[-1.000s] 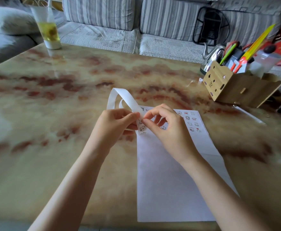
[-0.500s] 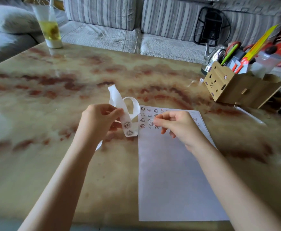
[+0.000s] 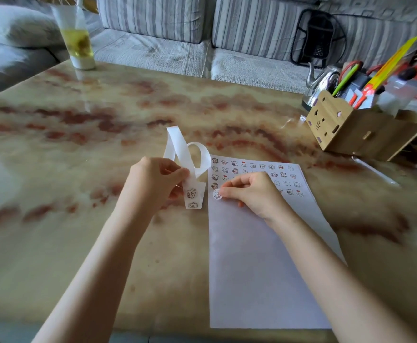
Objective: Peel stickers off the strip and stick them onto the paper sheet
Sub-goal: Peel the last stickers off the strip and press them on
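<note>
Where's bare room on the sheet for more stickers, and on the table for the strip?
Sheet: bare from below the right hand down to its near edge; its top rows are crowded with stickers. Table: open left of the left hand, between cup and near edge. Crowded far right, around the organizer.

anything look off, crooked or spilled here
Nothing stands out. The sticker strip curls in loose loops above the left hand, the stickers on the paper sheet sit in fairly even rows, and nothing is spilled.
</note>
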`<state>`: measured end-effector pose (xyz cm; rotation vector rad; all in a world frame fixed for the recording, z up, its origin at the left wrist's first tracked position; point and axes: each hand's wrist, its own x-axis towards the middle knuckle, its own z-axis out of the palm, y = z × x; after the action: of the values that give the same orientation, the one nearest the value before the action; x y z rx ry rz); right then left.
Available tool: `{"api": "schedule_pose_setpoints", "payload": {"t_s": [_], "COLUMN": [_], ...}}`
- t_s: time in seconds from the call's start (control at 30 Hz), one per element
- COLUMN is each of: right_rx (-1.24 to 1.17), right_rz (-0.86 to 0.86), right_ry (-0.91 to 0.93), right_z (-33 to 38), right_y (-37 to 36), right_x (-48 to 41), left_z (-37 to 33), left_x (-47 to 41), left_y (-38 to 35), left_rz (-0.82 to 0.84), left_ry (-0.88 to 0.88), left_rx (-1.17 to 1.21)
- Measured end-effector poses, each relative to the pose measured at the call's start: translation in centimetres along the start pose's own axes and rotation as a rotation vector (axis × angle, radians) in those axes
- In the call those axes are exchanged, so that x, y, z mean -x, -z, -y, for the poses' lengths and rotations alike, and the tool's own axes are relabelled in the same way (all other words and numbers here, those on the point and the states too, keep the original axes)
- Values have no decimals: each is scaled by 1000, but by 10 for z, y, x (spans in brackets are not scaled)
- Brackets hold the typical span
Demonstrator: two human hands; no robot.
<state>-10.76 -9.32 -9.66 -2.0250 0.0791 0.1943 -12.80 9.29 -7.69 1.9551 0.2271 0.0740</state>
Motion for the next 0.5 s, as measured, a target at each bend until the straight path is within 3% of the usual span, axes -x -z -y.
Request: {"api": "schedule_pose_setpoints", "payload": {"t_s": [0.5], "right_rx": [28], "right_rz": [-43], "right_ry": [16], "right_z": [-9], "right_y": [-9], "right_x": [-5], "left_z": [-1], "left_x": [3], "left_y": [-2], "left_rz": [5], "left_ry": [-11], "left_rx": [10]}}
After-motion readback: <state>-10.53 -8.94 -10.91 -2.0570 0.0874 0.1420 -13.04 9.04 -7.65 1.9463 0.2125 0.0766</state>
